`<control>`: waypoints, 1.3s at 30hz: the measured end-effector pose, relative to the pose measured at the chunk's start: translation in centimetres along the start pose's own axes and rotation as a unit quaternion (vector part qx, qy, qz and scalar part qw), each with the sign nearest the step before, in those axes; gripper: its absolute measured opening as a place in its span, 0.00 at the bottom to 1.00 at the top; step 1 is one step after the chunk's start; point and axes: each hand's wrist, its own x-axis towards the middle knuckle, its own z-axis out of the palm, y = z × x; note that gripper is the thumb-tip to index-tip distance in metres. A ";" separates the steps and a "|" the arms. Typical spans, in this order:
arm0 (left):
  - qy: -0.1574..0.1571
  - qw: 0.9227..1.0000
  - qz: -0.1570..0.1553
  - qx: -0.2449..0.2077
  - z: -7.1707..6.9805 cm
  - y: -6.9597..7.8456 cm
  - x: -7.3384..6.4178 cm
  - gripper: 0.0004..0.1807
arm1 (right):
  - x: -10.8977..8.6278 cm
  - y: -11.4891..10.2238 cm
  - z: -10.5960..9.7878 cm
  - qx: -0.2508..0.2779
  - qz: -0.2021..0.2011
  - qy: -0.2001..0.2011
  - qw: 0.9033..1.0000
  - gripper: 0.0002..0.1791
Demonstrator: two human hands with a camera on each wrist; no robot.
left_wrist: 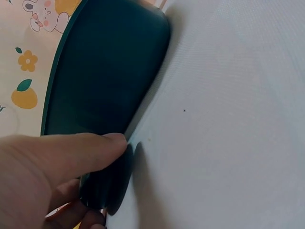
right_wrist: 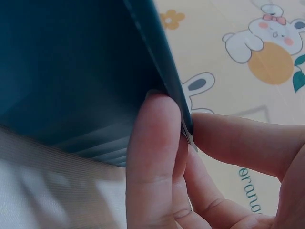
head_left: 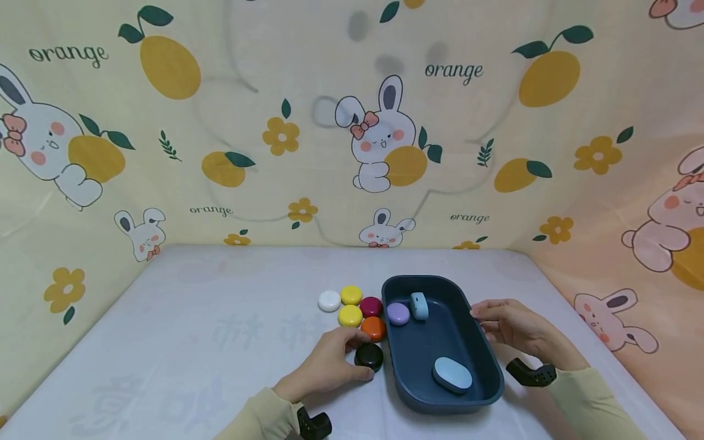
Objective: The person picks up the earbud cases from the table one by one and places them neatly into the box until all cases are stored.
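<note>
A glossy black round disc [head_left: 369,355] sits between the thumb and fingers of my left hand [head_left: 324,362], just left of a dark blue tray [head_left: 423,348]. The left wrist view shows the thumb [left_wrist: 95,148] along one side of this disc, close over the cloth. My right hand [head_left: 519,330] pinches the tray's right rim; in the right wrist view one finger [right_wrist: 155,143] lies against the wall with the thumb opposite. Inside the tray are a lilac disc [head_left: 398,314], a small light blue piece [head_left: 419,305] and a pale blue oval piece [head_left: 453,374].
Beside the tray's left wall lie an orange disc [head_left: 373,328], a dark red disc [head_left: 371,307], two yellow discs [head_left: 349,316] and a white disc [head_left: 329,300]. White cloth [head_left: 220,342] covers the table. A printed curtain [head_left: 308,79] hangs behind and at both sides.
</note>
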 end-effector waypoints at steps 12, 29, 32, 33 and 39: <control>0.007 1.000 0.004 -0.002 -0.1 -0.1 -0.1 0.29 | 0.0 0.2 -0.1 0.002 0.002 -0.009 1.000 0.08; 0.017 1.000 0.017 -0.001 -0.1 -0.2 0.0 0.29 | -0.1 0.2 -0.2 0.007 0.000 -0.012 1.000 0.08; 0.019 1.000 0.014 -0.005 -0.2 -0.2 0.1 0.29 | -0.1 0.2 -0.2 0.005 -0.004 -0.013 1.000 0.08; 0.020 1.000 0.013 -0.006 -0.2 -0.3 0.1 0.29 | -0.1 0.1 -0.2 0.005 -0.004 -0.014 1.000 0.08; 0.028 0.999 0.012 -0.012 -0.1 -0.4 0.2 0.28 | 0.0 0.1 -0.2 0.004 -0.005 -0.013 1.000 0.08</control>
